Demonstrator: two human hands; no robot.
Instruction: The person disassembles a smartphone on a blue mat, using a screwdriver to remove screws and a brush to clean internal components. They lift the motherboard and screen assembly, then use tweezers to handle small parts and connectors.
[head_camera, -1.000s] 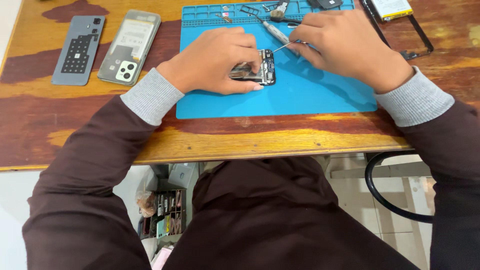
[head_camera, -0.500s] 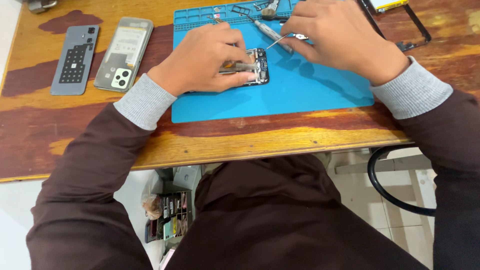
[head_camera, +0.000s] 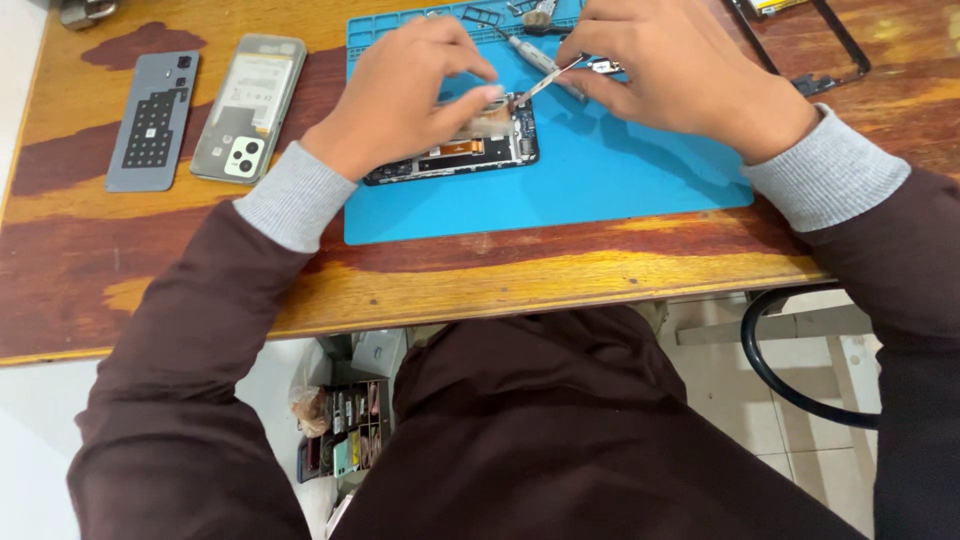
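Worn wooden tabletop, head view: a blue silicone work mat lies at the far side. On it rests an opened black smartphone with exposed circuitry. Left hand presses down on the phone, fingers closed over its upper edge. Right hand pinches thin metal tweezers, tips at the phone's right end. Judgement: light, rigid, fragile; hold by the frame edges. Far left lie a grey back cover and a translucent phone case.

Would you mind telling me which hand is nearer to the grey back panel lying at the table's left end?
Left. The left hand rests on the opened phone, right of the grey back panel; the right hand is farther right.
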